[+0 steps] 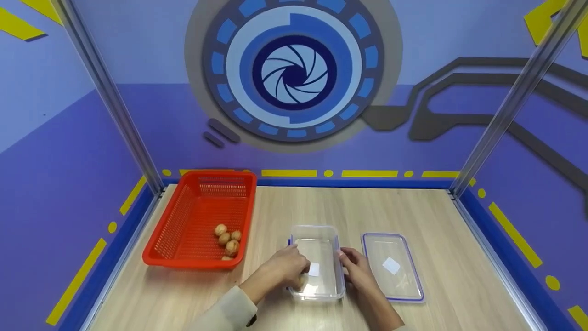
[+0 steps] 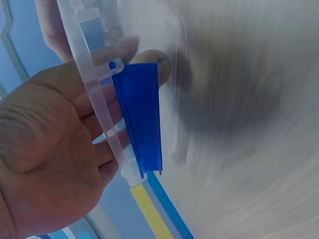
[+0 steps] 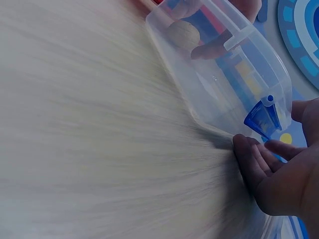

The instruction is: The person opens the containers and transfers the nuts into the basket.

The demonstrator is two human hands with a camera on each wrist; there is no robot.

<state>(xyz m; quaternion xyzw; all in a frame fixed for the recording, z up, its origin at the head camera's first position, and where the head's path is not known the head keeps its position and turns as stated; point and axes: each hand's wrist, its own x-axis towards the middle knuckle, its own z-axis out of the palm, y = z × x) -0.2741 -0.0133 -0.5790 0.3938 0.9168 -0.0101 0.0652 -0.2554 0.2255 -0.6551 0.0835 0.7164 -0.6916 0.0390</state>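
Observation:
A clear plastic food container [image 1: 321,232] stands uncovered on the table. My left hand [image 1: 289,266] reaches down inside it with curled fingers. A walnut [image 3: 184,35] sits low in the container at the tips of my left thumb and fingers, which pinch it. The walnut [image 2: 162,62] also shows behind the container's wall and blue latch [image 2: 139,117] in the left wrist view. My right hand [image 1: 360,271] holds the container's right side, thumb at the rim and fingers [image 3: 244,149] against the lower outside.
A red plastic basket [image 1: 202,264] stands at the left, with several walnuts [image 1: 232,248] in its near right part. The container's clear lid [image 1: 395,243], edged in purple-blue, lies just right of my right hand. Printed panels [image 1: 294,161] and metal posts enclose the wooden table [image 1: 367,207].

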